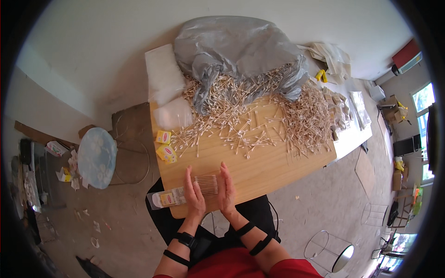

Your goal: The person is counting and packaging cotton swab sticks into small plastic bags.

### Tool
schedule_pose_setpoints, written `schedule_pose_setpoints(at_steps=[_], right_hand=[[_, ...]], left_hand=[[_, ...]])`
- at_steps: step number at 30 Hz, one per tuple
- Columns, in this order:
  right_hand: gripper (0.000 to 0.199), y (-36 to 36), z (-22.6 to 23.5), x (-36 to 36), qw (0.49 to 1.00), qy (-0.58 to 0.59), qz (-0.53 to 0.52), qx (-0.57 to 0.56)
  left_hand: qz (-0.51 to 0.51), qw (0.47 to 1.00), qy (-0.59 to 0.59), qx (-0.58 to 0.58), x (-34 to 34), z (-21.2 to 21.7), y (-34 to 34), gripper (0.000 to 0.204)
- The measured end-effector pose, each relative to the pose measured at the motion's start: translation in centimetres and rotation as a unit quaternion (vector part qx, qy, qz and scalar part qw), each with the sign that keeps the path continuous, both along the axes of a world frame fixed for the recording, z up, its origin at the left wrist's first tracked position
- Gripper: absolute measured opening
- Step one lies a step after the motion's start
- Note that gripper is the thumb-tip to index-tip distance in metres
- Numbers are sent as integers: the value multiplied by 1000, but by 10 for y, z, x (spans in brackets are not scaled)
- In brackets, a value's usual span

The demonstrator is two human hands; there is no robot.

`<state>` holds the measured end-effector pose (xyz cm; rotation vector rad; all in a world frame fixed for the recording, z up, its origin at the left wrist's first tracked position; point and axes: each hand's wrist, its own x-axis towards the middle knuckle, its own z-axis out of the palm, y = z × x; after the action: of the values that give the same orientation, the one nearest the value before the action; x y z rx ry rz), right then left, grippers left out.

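Low in the frame, the left hand [194, 193] and right hand [226, 189], palms flat and open, press a cotton swab bundle [206, 184] between them, squaring its ends on the wooden table [273, 167].

A small home-style packing workroom, bare and cluttered. On the wooden table [259, 171] a great heap of wooden cotton swabs [259, 116] spills from a grey plastic bag [236, 51] at twelve o'clock, with small yellow packets [165, 149] at ten o'clock. Paper scraps [69, 173] litter the concrete floor [315, 204] at nine o'clock; stacked cartons [394, 109] stand by a window [424, 99] at three o'clock.
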<state>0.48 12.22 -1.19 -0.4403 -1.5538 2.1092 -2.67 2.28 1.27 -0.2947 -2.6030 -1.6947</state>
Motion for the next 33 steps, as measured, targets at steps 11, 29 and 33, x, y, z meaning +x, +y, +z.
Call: schedule_pose_setpoints(at_steps=[11,29,33], right_hand=[[40,-28,15,-6,961,-86,121,234],[71,1,19,7,683,-72,313,656],[68,-1,17,10,664,-73,306,678]], left_hand=[[39,999,-3,3,12,-5,-18,47],[-178,971,21,-159,105,26,-87,69],[-194,936,41,-290,96,24,-82,82]])
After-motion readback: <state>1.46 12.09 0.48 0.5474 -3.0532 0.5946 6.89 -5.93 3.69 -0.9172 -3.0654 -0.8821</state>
